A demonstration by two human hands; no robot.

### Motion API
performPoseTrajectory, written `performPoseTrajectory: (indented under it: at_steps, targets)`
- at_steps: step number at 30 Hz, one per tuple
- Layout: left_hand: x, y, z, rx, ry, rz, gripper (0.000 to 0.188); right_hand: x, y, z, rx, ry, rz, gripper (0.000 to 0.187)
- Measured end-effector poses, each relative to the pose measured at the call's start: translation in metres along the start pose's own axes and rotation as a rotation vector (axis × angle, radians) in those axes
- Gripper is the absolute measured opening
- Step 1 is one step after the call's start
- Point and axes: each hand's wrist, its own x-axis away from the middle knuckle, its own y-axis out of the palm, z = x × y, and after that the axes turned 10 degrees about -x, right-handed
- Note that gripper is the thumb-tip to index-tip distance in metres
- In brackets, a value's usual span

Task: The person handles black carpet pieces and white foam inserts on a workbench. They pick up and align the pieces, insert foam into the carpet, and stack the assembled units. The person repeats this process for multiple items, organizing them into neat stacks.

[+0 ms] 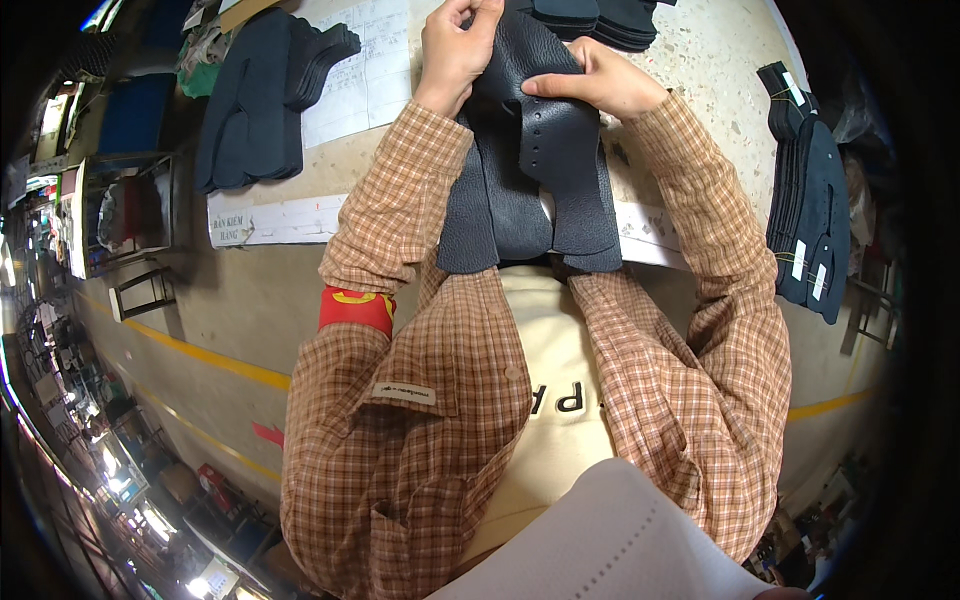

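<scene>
A cut piece of black grained leather (545, 125) with a row of small punched holes is held up over the near edge of the table. My left hand (458, 52) is closed on its upper left part, fingers curled together. On the right side, my right hand (605, 82) grips the same piece, thumb flat on top and the other fingers hidden behind it. Below hang more black leather panels (468, 225), overlapping and reaching past the table edge toward my shirt. Whether these are joined to the held piece I cannot tell.
A stack of dark cut pieces (250, 105) lies at the left beside a written paper sheet (360, 75). More black pieces (600, 22) lie at the far side. Tagged stacks (806, 200) stand at the right. The speckled table (725, 60) has a white front edge.
</scene>
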Motion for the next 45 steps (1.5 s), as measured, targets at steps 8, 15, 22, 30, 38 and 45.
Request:
performPoseTrajectory:
  at_steps: [8,15,22,30,38,45]
  targets:
    - [-0.007,-0.005,-0.011,-0.087,0.0,0.025,0.029,0.04,0.015,0.044,-0.096,0.098,0.075,0.057]
    - [-0.01,-0.002,-0.02,-0.12,-0.011,0.031,0.03,0.089,0.028,0.036,-0.202,0.159,-0.036,0.055]
    - [-0.01,0.0,-0.021,-0.099,-0.002,-0.014,0.031,0.124,0.04,0.022,-0.361,0.168,-0.189,0.047]
    - [-0.002,0.01,-0.026,-0.055,0.009,-0.091,0.028,0.152,0.025,0.004,-0.498,0.403,-0.477,0.02]
    - [0.009,0.013,0.001,0.007,-0.16,-0.344,0.032,0.143,-0.007,-0.052,-0.248,0.129,-0.542,0.017]
    - [0.016,0.011,0.022,-0.006,0.065,-0.544,0.028,0.056,-0.013,-0.04,0.511,-0.457,0.344,0.019]
